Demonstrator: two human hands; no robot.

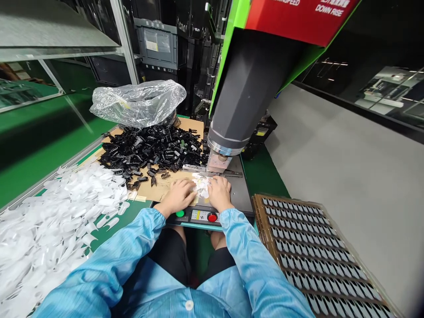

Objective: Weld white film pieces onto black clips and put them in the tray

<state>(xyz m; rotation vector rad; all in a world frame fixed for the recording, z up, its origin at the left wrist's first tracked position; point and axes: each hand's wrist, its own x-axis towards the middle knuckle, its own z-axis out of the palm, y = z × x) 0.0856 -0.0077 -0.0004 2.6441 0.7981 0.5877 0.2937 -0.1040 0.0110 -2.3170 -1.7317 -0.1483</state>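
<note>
Several white pieces [202,185] lie on the machine's base in front of the press head [218,162]. My left hand [179,195] rests at their left side, fingers bent with the tips at the pieces. At their right side is my right hand [220,193], fingers curled at the edge of the white pieces. Whether either hand grips a piece is too small to tell. A green button [180,213] and a red button [212,217] sit on the front panel below the hands.
Black clips [152,148] are heaped on cardboard behind the left hand, beside a clear plastic bag [139,104]. White pieces [62,216] pile up at the left. A tray with rows of parts [308,243] stands at the right. The machine column [245,88] rises behind the hands.
</note>
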